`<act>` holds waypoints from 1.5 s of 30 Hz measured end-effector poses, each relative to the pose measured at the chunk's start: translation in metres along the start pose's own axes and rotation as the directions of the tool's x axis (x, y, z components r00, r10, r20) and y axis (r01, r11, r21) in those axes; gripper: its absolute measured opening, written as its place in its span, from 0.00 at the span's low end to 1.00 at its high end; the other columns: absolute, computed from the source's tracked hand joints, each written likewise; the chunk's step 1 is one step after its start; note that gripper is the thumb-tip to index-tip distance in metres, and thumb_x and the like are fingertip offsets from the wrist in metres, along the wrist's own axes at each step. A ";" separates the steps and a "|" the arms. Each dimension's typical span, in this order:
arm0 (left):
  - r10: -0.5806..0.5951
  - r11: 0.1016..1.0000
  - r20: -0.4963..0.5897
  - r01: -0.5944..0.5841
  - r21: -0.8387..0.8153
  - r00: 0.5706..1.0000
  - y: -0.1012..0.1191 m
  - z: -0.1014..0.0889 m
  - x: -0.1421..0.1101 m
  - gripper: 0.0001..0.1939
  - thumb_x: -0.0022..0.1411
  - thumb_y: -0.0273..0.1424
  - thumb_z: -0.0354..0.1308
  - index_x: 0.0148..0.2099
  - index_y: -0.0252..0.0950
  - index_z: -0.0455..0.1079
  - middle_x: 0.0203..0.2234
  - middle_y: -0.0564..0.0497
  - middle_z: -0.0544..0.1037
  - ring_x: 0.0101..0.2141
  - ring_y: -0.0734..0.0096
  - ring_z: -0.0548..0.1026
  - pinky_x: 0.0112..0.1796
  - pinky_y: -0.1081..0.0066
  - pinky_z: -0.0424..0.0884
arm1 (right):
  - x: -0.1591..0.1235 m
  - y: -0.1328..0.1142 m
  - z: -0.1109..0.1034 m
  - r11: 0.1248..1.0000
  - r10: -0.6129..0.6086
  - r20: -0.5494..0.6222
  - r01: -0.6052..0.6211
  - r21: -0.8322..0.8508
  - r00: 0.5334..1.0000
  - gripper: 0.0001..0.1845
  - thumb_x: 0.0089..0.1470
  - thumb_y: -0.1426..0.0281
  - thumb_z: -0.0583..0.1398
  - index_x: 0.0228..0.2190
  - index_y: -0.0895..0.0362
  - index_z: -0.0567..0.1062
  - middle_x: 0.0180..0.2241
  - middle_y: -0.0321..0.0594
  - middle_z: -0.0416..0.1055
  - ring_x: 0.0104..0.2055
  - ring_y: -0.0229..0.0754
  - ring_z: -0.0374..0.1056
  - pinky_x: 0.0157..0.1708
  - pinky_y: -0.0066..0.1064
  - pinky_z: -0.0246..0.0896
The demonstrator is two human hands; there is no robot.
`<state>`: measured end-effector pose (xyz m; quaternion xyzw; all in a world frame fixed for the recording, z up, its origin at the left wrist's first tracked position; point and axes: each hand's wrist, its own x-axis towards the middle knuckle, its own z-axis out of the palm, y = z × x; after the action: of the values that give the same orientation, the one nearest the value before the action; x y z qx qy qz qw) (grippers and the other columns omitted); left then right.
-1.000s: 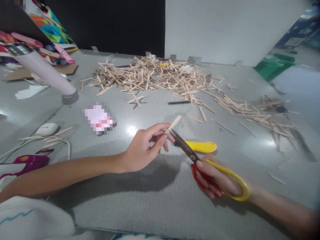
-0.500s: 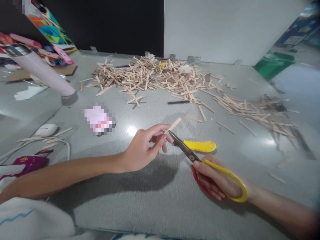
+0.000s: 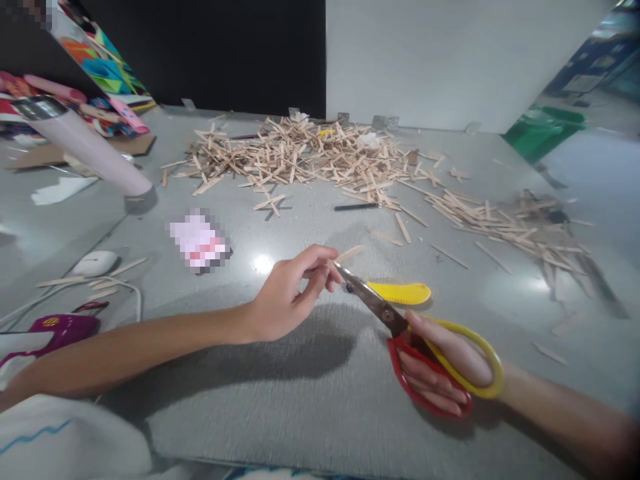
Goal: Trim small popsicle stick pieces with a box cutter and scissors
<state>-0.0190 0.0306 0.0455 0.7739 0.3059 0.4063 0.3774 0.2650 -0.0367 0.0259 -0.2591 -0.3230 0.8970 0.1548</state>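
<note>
My left hand pinches a thin flat wooden stick between thumb and fingers over the middle of the table. One end of the stick pokes out to the right past the fingertips. My right hand is wrapped through the handles of a pair of scissors, one yellow and one red. The blade tips meet the stick right beside my left fingertips; whether they bite into the wood cannot be made out. Just behind the blades lies a yellow-handled cutter, partly hidden by the scissors.
A wide heap of wooden sticks spreads along the back, with more sticks at the right. On the left stand or lie a pink tumbler, a blurred-out pink item, a white mouse-like case and a cable. A dark pen-like stick lies mid-table.
The stick's free end has tipped lower and turned more level. My right hand has rolled the scissors, so the red handle shows more and sits further from the yellow one.
</note>
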 end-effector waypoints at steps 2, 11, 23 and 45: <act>-0.039 0.999 0.010 0.039 -0.018 0.999 0.000 0.001 0.001 0.07 0.83 0.29 0.51 0.57 0.38 0.68 0.38 0.48 0.84 0.35 0.72 0.82 0.33 0.75 0.78 | 0.000 0.001 -0.001 0.994 -0.032 -0.101 0.021 -0.104 0.994 0.44 0.66 0.32 0.55 0.14 0.53 0.66 0.05 0.31 0.55 0.06 0.34 0.52 0.06 0.23 0.51; -0.140 0.990 0.023 0.139 0.021 0.990 0.000 -0.002 0.003 0.11 0.80 0.28 0.51 0.55 0.36 0.74 0.34 0.50 0.83 0.31 0.72 0.80 0.32 0.74 0.77 | -0.002 -0.010 -0.001 0.918 -0.070 -0.223 -0.024 -0.395 0.972 0.42 0.72 0.37 0.51 0.17 0.53 0.69 0.09 0.30 0.60 0.09 0.33 0.54 0.12 0.25 0.52; -0.272 0.962 0.076 0.272 0.018 0.959 0.008 -0.006 0.009 0.09 0.70 0.24 0.53 0.44 0.37 0.75 0.29 0.52 0.81 0.26 0.74 0.77 0.27 0.76 0.73 | -0.003 -0.017 -0.005 0.861 -0.061 -0.280 -0.091 -0.501 0.958 0.41 0.73 0.42 0.55 0.13 0.52 0.63 0.08 0.29 0.55 0.09 0.31 0.50 0.10 0.23 0.46; -0.373 0.903 0.050 0.375 -0.210 0.926 0.006 -0.004 0.014 0.06 0.72 0.27 0.56 0.48 0.36 0.73 0.30 0.52 0.81 0.23 0.75 0.76 0.24 0.75 0.71 | -0.003 -0.011 -0.007 0.945 -0.235 -0.167 0.185 -0.268 0.958 0.42 0.69 0.37 0.57 0.14 0.52 0.63 0.07 0.27 0.52 0.08 0.31 0.47 0.09 0.25 0.46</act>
<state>-0.0153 0.0397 0.0575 0.6570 0.4011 0.3536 0.5314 0.2732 -0.0266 0.0296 -0.3279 -0.4424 0.7973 0.2470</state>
